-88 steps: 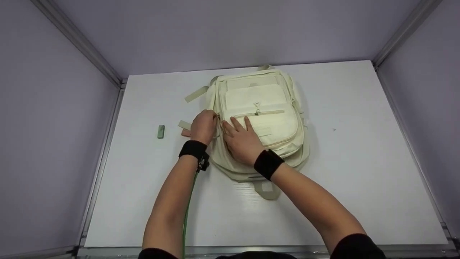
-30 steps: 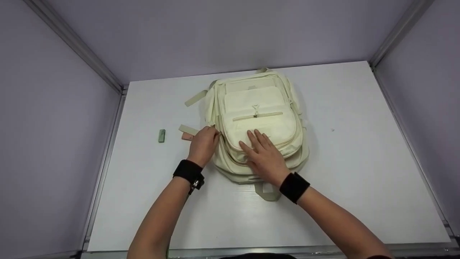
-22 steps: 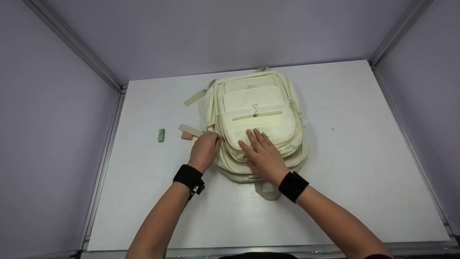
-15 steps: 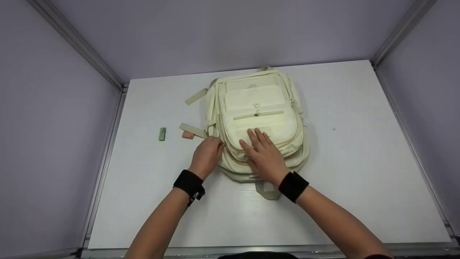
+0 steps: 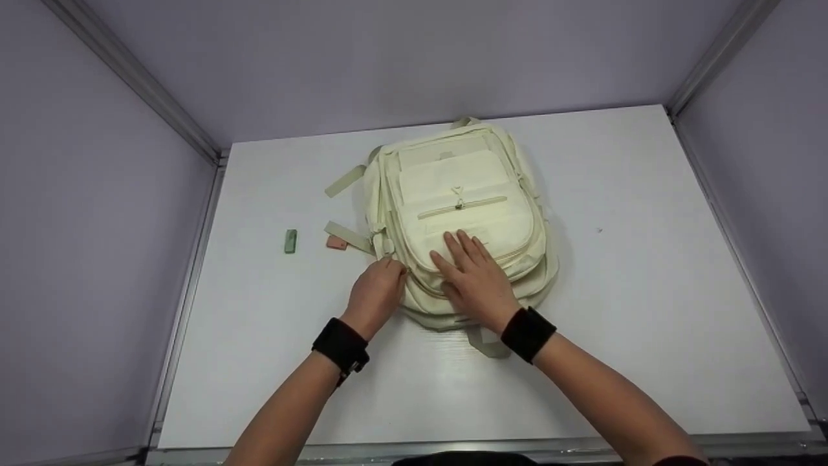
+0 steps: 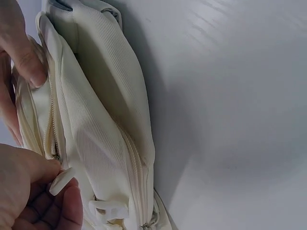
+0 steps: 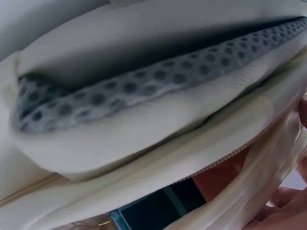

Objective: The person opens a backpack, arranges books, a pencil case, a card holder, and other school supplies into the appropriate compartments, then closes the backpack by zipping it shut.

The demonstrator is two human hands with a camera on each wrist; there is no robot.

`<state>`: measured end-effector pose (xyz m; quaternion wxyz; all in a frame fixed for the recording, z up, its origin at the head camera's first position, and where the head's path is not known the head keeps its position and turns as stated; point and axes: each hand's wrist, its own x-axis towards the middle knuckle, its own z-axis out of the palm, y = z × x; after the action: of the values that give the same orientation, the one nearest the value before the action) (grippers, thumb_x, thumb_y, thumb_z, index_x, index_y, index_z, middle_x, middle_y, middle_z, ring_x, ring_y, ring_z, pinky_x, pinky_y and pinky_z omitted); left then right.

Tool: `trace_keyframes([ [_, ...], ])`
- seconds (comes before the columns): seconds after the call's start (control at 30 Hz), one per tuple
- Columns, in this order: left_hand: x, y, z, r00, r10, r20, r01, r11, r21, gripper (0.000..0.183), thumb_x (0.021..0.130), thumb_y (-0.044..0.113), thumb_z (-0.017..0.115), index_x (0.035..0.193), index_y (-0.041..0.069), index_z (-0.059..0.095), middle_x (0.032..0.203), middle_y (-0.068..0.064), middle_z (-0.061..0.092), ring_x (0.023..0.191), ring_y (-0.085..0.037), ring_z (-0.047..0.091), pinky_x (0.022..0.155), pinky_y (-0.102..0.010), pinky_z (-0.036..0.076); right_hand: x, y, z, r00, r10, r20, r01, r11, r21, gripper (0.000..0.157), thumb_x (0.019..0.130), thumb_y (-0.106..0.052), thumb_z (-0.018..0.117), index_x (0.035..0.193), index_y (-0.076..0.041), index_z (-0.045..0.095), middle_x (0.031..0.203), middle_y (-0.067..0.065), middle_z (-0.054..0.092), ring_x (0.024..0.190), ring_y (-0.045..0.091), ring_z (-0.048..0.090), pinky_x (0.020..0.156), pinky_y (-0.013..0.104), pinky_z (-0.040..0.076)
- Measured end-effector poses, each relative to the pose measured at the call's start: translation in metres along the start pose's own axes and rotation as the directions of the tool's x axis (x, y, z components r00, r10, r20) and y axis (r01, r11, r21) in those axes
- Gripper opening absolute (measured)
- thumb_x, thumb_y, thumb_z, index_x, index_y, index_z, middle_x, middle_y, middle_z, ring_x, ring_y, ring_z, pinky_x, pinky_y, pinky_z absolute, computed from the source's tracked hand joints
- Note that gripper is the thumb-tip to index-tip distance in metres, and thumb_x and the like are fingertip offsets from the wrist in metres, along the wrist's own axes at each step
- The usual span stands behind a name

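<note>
A cream backpack (image 5: 453, 175) lies front side up on the white table. My left hand (image 5: 377, 291) is at its left side, thumb and fingers pinching a pale zipper pull (image 6: 62, 181). Zipper teeth (image 6: 52, 112) run on from the slider towards my right hand in the left wrist view. My right hand (image 5: 479, 281) rests on the lower front pocket with fingers spread. The right wrist view shows a pocket with dotted lining (image 7: 129, 88). Below it, a gap in a zipped compartment reveals a dark teal item (image 7: 160, 208) and an orange-red item (image 7: 220, 179).
A small green block (image 5: 290, 241) lies left of the backpack. Closer in, a pink-orange block (image 5: 336, 242) is partly covered by a strap (image 5: 349, 236). Another strap (image 5: 346, 180) sticks out above. Pale walls enclose the table (image 5: 647, 291) on three sides.
My left hand has slid along the backpack's left side towards me with the zipper pull. My right hand moved from the left edge onto the lower front, then stayed. The backpack has turned slightly.
</note>
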<state>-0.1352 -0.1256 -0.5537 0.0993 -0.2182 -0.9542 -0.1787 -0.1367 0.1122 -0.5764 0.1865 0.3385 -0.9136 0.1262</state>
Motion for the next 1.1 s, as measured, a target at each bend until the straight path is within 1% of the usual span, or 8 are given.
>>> trace_keyframes([
  [0.17,-0.001,-0.001,0.0,0.999,-0.017,-0.033,0.015,0.999,-0.047,0.011,0.1,0.01,0.066,0.09,0.006,0.063,0.083,-0.007,0.061,0.076,-0.024,0.062,0.066,-0.038,0.052,0.009,-0.008,-0.002,0.999,0.03,-0.032,-0.031,1.0,-0.003,0.059,0.096,-0.038,0.072,0.146,-0.011,0.057,0.156,0.025,0.041,0.146,0.044,0.033,0.118,0.058,0.026],
  [0.27,0.0,-0.001,-0.001,0.999,-0.019,-0.034,0.017,0.998,-0.065,0.011,0.1,0.009,0.065,0.09,0.006,0.063,0.083,-0.007,0.061,0.075,-0.024,0.062,0.066,-0.038,0.052,0.018,-0.014,-0.001,0.998,0.052,-0.03,-0.052,0.998,-0.02,0.062,0.096,-0.044,0.069,0.144,-0.008,0.058,0.155,0.024,0.042,0.146,0.045,0.032,0.118,0.059,0.024],
  [0.47,-0.001,0.003,-0.002,0.999,-0.03,-0.02,0.028,0.996,-0.084,0.011,0.101,0.009,0.064,0.09,0.006,0.063,0.083,-0.006,0.061,0.075,-0.022,0.061,0.066,-0.036,0.051,0.03,-0.021,0.003,0.995,0.094,0.027,-0.091,0.991,-0.096,0.063,0.096,-0.038,0.069,0.149,-0.007,0.053,0.157,0.021,0.041,0.148,0.043,0.031,0.119,0.057,0.024],
  [0.6,-0.001,0.009,-0.002,0.999,-0.03,0.012,0.031,0.997,-0.073,0.012,0.101,0.01,0.063,0.089,0.006,0.064,0.085,-0.006,0.061,0.076,-0.022,0.062,0.067,-0.036,0.052,0.034,-0.022,0.003,0.991,0.119,0.06,-0.111,0.987,-0.112,0.061,0.097,-0.036,0.068,0.15,-0.009,0.052,0.159,0.019,0.039,0.149,0.041,0.03,0.12,0.056,0.023],
  [0.8,-0.006,0.019,0.003,0.998,-0.042,0.039,0.045,0.996,-0.078,0.012,0.101,0.01,0.063,0.089,0.007,0.065,0.083,-0.007,0.063,0.075,-0.023,0.062,0.066,-0.037,0.052,0.037,-0.023,0.001,0.982,0.142,0.127,-0.126,0.984,-0.127,0.055,0.104,-0.034,0.059,0.152,-0.01,0.05,0.162,0.017,0.035,0.151,0.039,0.026,0.121,0.053,0.02],
  [0.9,-0.011,0.026,0.008,0.997,-0.017,0.073,0.025,0.993,-0.111,0.012,0.101,0.01,0.062,0.09,0.007,0.067,0.083,-0.006,0.064,0.075,-0.023,0.064,0.066,-0.038,0.053,0.037,-0.024,0.0,0.978,0.146,0.149,-0.125,0.982,-0.141,0.052,0.106,-0.032,0.056,0.153,-0.01,0.049,0.163,0.017,0.034,0.151,0.039,0.025,0.122,0.053,0.02],
  [1.0,-0.015,0.029,0.013,0.994,0.001,0.109,0.014,0.99,-0.14,0.012,0.101,0.01,0.061,0.092,0.007,0.068,0.084,-0.006,0.065,0.076,-0.022,0.064,0.067,-0.037,0.053,0.036,-0.024,0.0,0.978,0.138,0.159,-0.119,0.985,-0.122,0.053,0.106,-0.032,0.056,0.153,-0.009,0.048,0.163,0.018,0.032,0.151,0.04,0.024,0.122,0.054,0.019],
  [1.1,-0.017,0.029,0.015,0.995,-0.015,0.104,0.03,0.988,-0.149,0.011,0.102,0.01,0.061,0.093,0.008,0.068,0.085,-0.004,0.064,0.076,-0.02,0.063,0.067,-0.035,0.053,0.034,-0.02,0.0,0.982,0.108,0.152,-0.101,0.993,-0.054,0.054,0.106,-0.031,0.057,0.154,-0.009,0.046,0.163,0.019,0.031,0.152,0.04,0.022,0.122,0.054,0.016],
])
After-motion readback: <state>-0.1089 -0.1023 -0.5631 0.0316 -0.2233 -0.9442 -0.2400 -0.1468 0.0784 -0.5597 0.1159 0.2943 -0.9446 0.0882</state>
